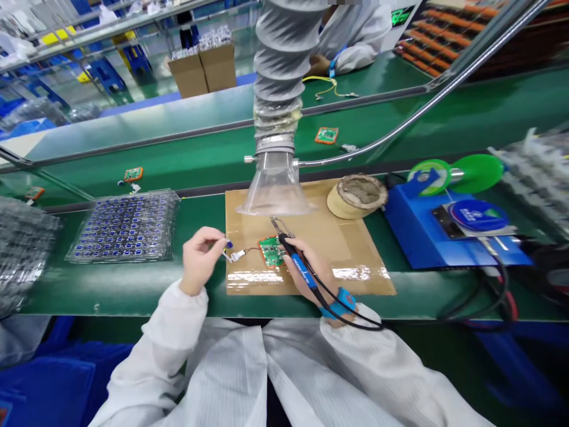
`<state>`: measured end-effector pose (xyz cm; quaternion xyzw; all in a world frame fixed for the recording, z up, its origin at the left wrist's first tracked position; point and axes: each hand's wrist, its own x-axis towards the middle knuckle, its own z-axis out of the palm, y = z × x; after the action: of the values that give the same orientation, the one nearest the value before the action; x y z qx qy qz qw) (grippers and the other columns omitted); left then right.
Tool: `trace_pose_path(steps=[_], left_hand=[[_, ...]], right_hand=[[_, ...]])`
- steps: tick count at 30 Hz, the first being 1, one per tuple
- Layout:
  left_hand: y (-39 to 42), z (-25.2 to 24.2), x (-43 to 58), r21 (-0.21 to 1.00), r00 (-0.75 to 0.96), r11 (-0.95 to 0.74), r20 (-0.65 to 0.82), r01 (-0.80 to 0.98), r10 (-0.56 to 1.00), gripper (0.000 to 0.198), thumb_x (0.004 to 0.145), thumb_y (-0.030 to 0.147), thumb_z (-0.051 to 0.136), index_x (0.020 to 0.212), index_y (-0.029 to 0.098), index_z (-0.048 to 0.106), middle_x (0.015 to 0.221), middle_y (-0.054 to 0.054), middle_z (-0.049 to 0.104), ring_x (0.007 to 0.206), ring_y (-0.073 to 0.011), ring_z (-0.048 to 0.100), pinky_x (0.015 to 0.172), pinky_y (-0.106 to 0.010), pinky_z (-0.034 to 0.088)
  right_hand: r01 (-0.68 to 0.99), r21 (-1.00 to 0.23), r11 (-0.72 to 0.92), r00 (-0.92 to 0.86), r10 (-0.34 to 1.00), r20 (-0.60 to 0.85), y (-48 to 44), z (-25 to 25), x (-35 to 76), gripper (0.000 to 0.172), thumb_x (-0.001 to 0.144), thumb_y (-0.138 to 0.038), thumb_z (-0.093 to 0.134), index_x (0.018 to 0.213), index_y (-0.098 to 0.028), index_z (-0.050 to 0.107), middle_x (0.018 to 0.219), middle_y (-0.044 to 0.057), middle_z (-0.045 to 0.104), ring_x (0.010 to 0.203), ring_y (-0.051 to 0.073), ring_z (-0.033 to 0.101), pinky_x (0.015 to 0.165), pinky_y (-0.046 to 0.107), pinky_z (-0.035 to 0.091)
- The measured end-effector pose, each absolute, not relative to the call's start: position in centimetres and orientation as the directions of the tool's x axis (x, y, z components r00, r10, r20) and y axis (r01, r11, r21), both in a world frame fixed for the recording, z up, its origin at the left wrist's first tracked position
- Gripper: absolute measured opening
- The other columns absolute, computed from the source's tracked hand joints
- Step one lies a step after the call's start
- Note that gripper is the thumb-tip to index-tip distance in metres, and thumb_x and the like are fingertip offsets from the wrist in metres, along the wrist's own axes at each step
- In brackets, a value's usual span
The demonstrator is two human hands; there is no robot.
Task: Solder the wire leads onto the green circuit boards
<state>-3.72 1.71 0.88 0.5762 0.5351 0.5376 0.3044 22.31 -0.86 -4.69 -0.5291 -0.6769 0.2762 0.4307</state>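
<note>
My right hand (311,267) is closed around a blue-handled soldering iron (299,261), its tip just above a small green circuit board (271,251) on a brown cardboard mat (338,249). My left hand (201,258) pinches a small blue part (229,244) at the mat's left edge. A thin wire with a white connector (237,255) runs from the board toward that hand. A blue strap circles my right wrist (340,301).
A clear fume funnel (274,190) on a grey hose hangs over the mat. A clear tray of blue parts (127,226) lies left. A tip-cleaning pad (358,196), blue soldering station (444,231) and green solder spool (475,173) stand right. Another person (351,35) works across the belt.
</note>
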Motion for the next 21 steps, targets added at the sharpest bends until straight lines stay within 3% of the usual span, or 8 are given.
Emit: trace_pose_path(steps=[3,6,10,14,21], left_hand=[[2.0,0.4,0.4,0.993,0.079,0.005,-0.015,0.12,0.997,0.03,0.073,0.043,0.082,0.072,0.017,0.069,0.078,-0.007,0.074,0.069,-0.0167,0.067,0.066,-0.029,0.055],[1.9,0.4,2.3,0.975,0.243,0.184,-0.211,0.128,0.947,0.03,0.071,0.042,0.084,0.075,0.015,0.072,0.072,-0.006,0.074,0.063,-0.0156,0.066,0.062,-0.027,0.054],[1.5,0.6,2.7,0.962,0.278,0.125,-0.193,0.244,0.941,0.024,0.078,0.04,0.078,0.079,0.016,0.076,0.073,-0.004,0.075,0.063,-0.0139,0.065,0.059,-0.024,0.05],[1.3,1.0,2.7,0.925,0.276,0.02,-0.134,0.379,0.952,0.021,0.082,0.037,0.074,0.076,0.018,0.077,0.065,-0.002,0.072,0.053,-0.011,0.056,0.051,-0.023,0.042],[0.6,1.4,2.5,0.907,0.258,-0.118,0.01,0.405,0.966,0.013,0.085,0.031,0.071,0.078,0.021,0.076,0.078,-0.004,0.075,0.068,-0.0154,0.065,0.066,-0.028,0.052]], right_hand=[[0.309,-0.916,0.255,-0.003,0.964,0.267,-1.1,-4.3,21.8,0.034,0.099,-0.038,0.059,0.131,-0.027,0.058,0.104,0.005,0.078,0.094,0.022,0.076,0.089,0.039,0.061],[0.14,-0.963,0.231,0.062,0.968,0.241,-1.3,-3.2,20.7,0.032,0.098,-0.038,0.062,0.129,-0.028,0.058,0.103,0.004,0.077,0.094,0.021,0.075,0.092,0.041,0.061],[-0.03,-0.978,0.204,0.07,0.977,0.202,-1.2,-1.8,19.3,0.039,0.089,-0.035,0.073,0.124,-0.028,0.058,0.103,0.003,0.076,0.088,0.019,0.073,0.083,0.036,0.062],[-0.09,-0.983,0.157,0.114,0.983,0.147,-1.1,-1.3,18.9,0.033,0.087,-0.031,0.074,0.116,-0.026,0.059,0.089,0.0,0.074,0.077,0.016,0.072,0.074,0.032,0.062],[-0.078,-0.983,0.166,0.116,0.981,0.157,-1.4,-1.5,19.0,0.03,0.087,-0.03,0.073,0.113,-0.025,0.059,0.082,-0.002,0.07,0.073,0.015,0.07,0.071,0.03,0.06]])
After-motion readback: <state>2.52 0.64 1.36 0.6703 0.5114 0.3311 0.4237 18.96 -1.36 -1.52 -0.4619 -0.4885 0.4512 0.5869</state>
